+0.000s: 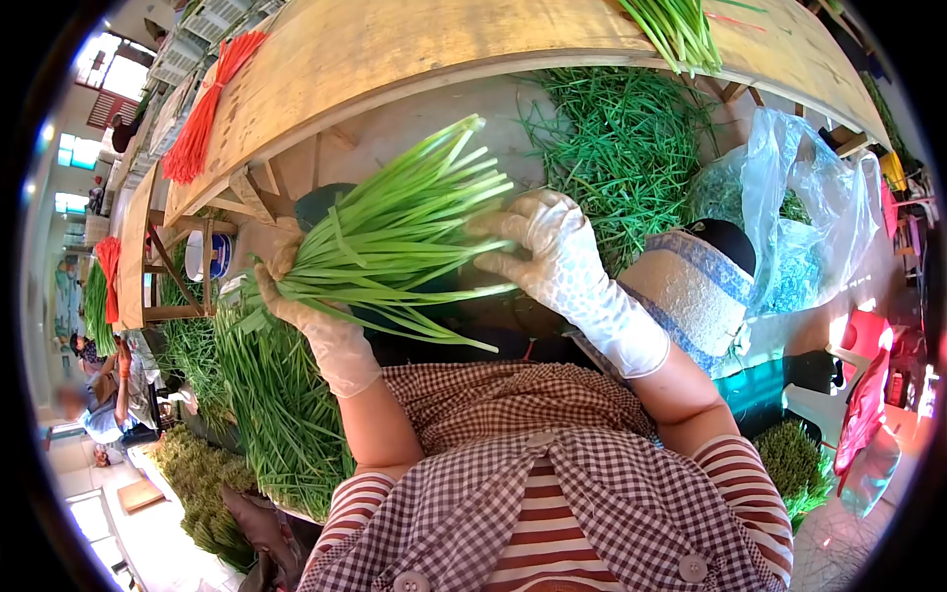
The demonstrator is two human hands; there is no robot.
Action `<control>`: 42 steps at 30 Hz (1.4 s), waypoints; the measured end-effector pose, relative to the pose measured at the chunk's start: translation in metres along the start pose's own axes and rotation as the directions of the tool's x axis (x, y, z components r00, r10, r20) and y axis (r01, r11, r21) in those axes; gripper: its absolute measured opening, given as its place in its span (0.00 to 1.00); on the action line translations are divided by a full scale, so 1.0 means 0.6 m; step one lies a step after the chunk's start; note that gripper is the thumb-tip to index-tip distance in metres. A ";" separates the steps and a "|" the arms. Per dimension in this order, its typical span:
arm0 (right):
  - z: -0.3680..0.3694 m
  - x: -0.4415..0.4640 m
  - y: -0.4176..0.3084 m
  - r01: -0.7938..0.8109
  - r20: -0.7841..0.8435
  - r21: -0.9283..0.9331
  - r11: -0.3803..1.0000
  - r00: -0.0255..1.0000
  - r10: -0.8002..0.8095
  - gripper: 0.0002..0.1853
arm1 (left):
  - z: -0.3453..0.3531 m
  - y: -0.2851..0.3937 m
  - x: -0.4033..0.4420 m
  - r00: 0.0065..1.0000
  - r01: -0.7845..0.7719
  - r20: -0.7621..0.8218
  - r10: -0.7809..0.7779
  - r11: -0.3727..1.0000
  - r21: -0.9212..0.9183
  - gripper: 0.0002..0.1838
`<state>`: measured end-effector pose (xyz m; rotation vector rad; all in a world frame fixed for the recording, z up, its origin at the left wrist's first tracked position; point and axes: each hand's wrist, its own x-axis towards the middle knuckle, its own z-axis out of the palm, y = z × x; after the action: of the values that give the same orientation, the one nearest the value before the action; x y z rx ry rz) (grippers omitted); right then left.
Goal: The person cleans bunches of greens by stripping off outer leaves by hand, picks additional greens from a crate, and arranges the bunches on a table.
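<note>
"Where's the bunch of green stalks (pixel 395 222)?"

"Up in the air, on the wearer's side of the desk (pixel 395 54), just off its near edge. The left hand (pixel 296 301) is closed around the leafy end."

"And the right hand (pixel 547 237)?"

"At the pale stalk ends, fingers bent and thumb apart from them. I can't tell whether it pinches a stalk; the fingertips are blurred."

"So which step is this?"

"Evening out the bunch, I'd judge. The pale ends fan out and several stalks stray low."

"What does the next move call for?"

"A firm left grip, I'd say, while the right hand gathers those strays without snapping them. Tying looks not yet done: I see no red band on it, and red strips (pixel 212 109) lie at the desk's left end."
</note>
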<state>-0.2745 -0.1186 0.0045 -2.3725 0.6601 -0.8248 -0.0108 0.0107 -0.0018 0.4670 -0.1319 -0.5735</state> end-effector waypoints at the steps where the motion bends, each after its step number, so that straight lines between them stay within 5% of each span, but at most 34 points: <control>1: -0.002 0.002 -0.003 -0.025 -0.012 0.020 0.999 1.000 0.025 0.18 | 0.007 -0.005 -0.005 0.998 -0.041 -0.047 0.044 0.998 0.054 0.17; 7: 0.012 0.001 0.014 0.023 -0.107 0.149 0.989 0.994 -0.007 0.12 | 0.015 -0.001 -0.015 0.973 0.231 0.060 -0.223 0.931 -0.282 0.16; 11: 0.014 0.001 0.006 0.132 -0.118 0.221 0.966 0.987 -0.108 0.11 | -0.001 -0.004 -0.004 0.968 0.236 -0.004 -0.250 0.921 -0.311 0.15; 14: 0.033 -0.010 0.010 -0.099 0.063 0.393 0.914 0.995 0.080 0.13 | 0.022 -0.018 -0.009 0.983 0.111 -0.119 -0.138 0.972 -0.209 0.15; 18: 0.010 -0.008 0.011 -0.252 0.261 0.494 0.832 0.956 0.134 0.15 | -0.002 -0.003 0.014 0.989 0.134 0.085 -0.120 0.972 -0.194 0.16; 20: -0.012 -0.008 0.019 -0.371 0.348 0.689 0.623 0.923 0.164 0.13 | -0.003 0.009 0.018 0.995 0.065 0.087 -0.052 0.986 -0.155 0.16; 22: -0.023 -0.013 0.059 -0.174 0.213 0.565 0.807 0.975 0.061 0.11 | 0.021 0.022 0.010 0.996 0.043 0.085 -0.032 0.991 -0.129 0.15; 24: -0.061 -0.007 0.093 -0.431 0.090 0.338 0.837 0.900 0.427 0.07 | 0.044 0.036 -0.006 0.996 0.063 0.072 -0.055 0.991 -0.117 0.15; 26: -0.074 -0.013 0.186 -0.678 -0.401 -0.052 0.733 0.687 0.607 0.06 | -0.034 0.075 0.044 0.982 0.137 0.167 -0.094 0.952 -0.275 0.14; 28: -0.117 -0.024 0.178 -0.588 -0.460 -0.589 0.554 0.808 0.369 0.09 | -0.016 0.067 0.032 0.983 0.138 0.153 -0.099 0.953 -0.271 0.13; 30: -0.109 -0.011 0.158 -0.451 -0.397 -0.230 0.863 0.853 0.339 0.13 | 0.004 0.049 0.020 0.997 0.066 0.042 -0.059 0.976 -0.208 0.13; 31: -0.091 -0.002 0.125 -0.370 -0.306 0.146 0.917 0.865 0.398 0.15 | -0.007 0.040 0.028 1.000 0.027 -0.009 -0.029 0.984 -0.176 0.13; 33: -0.075 0.006 0.064 -0.414 0.108 0.636 0.652 0.883 0.456 0.15 | 0.016 0.017 0.016 0.996 -0.002 -0.090 -0.013 0.986 -0.165 0.15; 36: -0.036 0.014 0.031 -0.298 0.135 0.561 0.773 0.953 0.270 0.20 | 0.024 0.016 0.007 0.980 0.167 -0.062 -0.188 0.955 -0.247 0.16; 38: -0.028 0.022 0.018 -0.362 0.252 0.570 0.738 0.932 0.262 0.22 | 0.030 0.009 0.002 0.978 0.142 -0.127 -0.164 0.975 -0.168 0.17; 42: 0.016 0.027 0.025 -0.543 0.420 0.702 0.462 0.838 0.348 0.17 | 0.002 -0.005 0.016 0.971 0.102 -0.205 -0.126 0.987 -0.126 0.17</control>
<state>-0.2612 -0.1360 -0.0045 -1.3103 0.6005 -0.4463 -0.0046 0.0028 -0.0021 0.4226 0.1328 -0.6368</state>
